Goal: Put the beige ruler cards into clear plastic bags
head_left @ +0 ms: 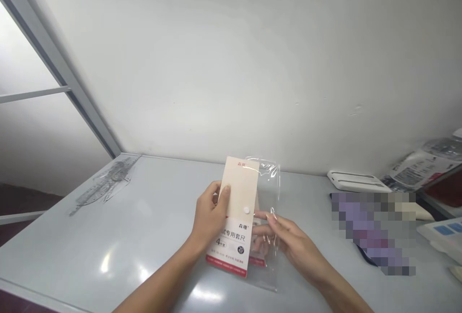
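Observation:
My left hand (211, 209) grips a long cream and white card packet (240, 183) by its left edge, thumb on the front. The packet has printed characters, a white round button and a red strip at its lower end. Behind it and to its right is a clear plastic sleeve (267, 274). My right hand (285, 238) pinches the sleeve's right side between thumb and fingers, with some fingers seen through the plastic. Part of another printed piece shows behind the packet.
A grey table (159, 207) meets a white wall. On the right lie a white slotted device (357, 181), a pixelated purple item (371, 236), a wrapped bottle (426, 166) and a white-blue package (445, 231). A dark drawing (111, 178) marks the table's back left corner.

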Demonstrator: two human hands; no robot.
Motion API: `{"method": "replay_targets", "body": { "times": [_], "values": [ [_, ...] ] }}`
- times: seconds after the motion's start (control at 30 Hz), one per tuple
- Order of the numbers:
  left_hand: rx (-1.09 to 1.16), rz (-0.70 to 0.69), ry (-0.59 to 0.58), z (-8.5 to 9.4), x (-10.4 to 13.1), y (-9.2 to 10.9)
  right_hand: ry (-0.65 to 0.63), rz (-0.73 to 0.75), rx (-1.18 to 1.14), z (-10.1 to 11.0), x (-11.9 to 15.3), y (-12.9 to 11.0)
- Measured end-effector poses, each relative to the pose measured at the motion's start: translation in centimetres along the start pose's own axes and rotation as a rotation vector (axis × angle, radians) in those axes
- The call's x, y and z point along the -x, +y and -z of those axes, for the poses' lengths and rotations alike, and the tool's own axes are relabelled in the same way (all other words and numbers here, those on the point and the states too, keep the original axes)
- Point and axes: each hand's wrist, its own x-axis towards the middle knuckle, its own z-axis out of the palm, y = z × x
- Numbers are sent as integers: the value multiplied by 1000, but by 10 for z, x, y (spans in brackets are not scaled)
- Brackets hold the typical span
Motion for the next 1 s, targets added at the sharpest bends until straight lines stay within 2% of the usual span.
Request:
{"method": "replay_targets", "body": {
  "times": [0.1, 0.17, 0.3, 0.43, 0.57, 0.67, 0.83, 1.0],
  "values": [
    [8, -32, 41, -5, 3, 1, -45, 3, 4, -8, 0, 2],
    [38, -58, 21, -8, 6, 3, -30, 20, 17, -12, 0, 5],
    [165, -25, -120, -13, 13, 7, -21, 17, 47, -16, 0, 9],
    [398, 125, -283, -12, 12, 5, -5, 7, 48, -16, -1, 9],
    [533, 240, -410, -1, 0, 2, 56, 81, 30, -16, -2, 4],
    [474, 277, -505, 9, -9, 0, 76, 112, 52, -12, -2, -2],
    [359, 270, -468, 15, -13, -6, -17, 114, 55, -8, 0, -7],
    [374, 282, -418, 9, -11, -7, 17, 101, 103, -11, 0, -3]
  ]
}}
